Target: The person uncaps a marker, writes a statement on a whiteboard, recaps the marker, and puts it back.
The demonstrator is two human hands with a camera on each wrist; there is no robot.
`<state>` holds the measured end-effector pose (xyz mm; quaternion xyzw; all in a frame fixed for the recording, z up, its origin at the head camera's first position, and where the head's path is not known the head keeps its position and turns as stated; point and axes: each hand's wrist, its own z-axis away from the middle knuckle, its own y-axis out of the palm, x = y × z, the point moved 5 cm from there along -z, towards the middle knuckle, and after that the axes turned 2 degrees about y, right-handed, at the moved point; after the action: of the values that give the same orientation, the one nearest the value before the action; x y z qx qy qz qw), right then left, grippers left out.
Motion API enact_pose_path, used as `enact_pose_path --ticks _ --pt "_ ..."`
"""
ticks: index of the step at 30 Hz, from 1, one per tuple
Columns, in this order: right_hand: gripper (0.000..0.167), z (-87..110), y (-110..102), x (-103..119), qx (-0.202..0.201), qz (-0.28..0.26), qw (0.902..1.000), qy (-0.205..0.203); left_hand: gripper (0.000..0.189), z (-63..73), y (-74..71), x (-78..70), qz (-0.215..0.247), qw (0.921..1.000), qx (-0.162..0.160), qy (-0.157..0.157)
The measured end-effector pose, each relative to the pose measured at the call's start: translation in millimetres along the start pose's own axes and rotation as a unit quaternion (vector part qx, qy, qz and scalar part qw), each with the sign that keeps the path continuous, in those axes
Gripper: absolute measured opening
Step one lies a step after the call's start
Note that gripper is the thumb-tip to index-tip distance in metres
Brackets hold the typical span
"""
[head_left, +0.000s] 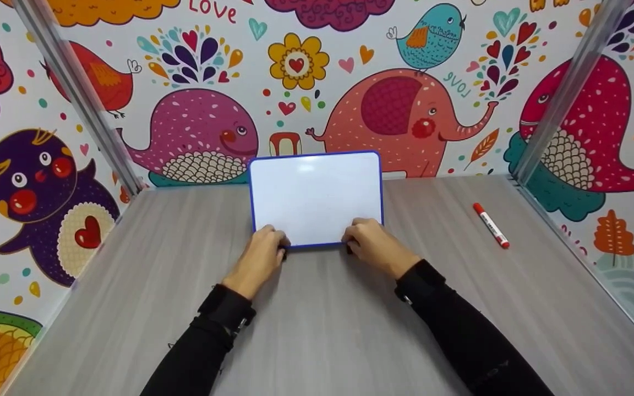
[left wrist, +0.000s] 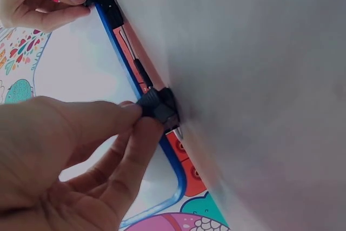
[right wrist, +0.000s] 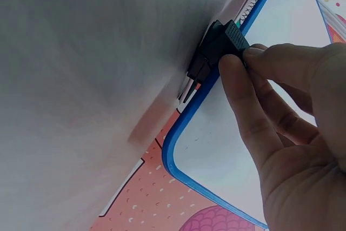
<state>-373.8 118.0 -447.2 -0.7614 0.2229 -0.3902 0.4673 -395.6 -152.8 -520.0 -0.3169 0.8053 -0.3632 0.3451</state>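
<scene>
A small whiteboard (head_left: 317,198) with a thin blue frame stands tilted up near the back of the table, its lower edge toward me. My left hand (head_left: 259,256) is at its lower left, and in the left wrist view thumb and forefinger pinch a black plastic clip (left wrist: 162,109) on the blue edge. At the lower right, my right hand (head_left: 377,245) pinches a matching black clip (right wrist: 213,52) between thumb and forefinger, seen in the right wrist view. Thin metal legs (left wrist: 130,44) run along the board's edge by the clips.
A red-and-white marker (head_left: 491,225) lies on the grey wood-grain table (head_left: 317,330), off to the right. Behind the board rises a wall (head_left: 295,121) printed with cartoon animals. Metal posts (head_left: 80,99) stand at the back corners.
</scene>
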Motion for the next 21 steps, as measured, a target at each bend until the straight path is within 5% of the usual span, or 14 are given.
enact_pose_path --ticks 3,6,15,21 --pt "0.014 0.3 -0.4 -0.5 0.003 -0.004 1.0 0.004 0.01 1.5 -14.4 -18.3 0.007 0.9999 -0.014 0.001" --pt "0.015 1.0 -0.7 -0.7 0.004 -0.007 1.0 0.006 0.011 -0.2 -12.8 -18.8 0.009 0.9999 -0.005 -0.006" --pt "0.016 5.7 -2.9 -0.2 -0.011 -0.001 0.9998 -0.013 0.016 -4.1 27.5 24.2 -0.011 0.9997 0.01 0.02" --pt "0.017 9.2 -3.5 -0.3 -0.014 -0.005 0.9998 -0.013 0.017 -3.3 28.1 24.8 -0.013 0.9993 0.016 0.033"
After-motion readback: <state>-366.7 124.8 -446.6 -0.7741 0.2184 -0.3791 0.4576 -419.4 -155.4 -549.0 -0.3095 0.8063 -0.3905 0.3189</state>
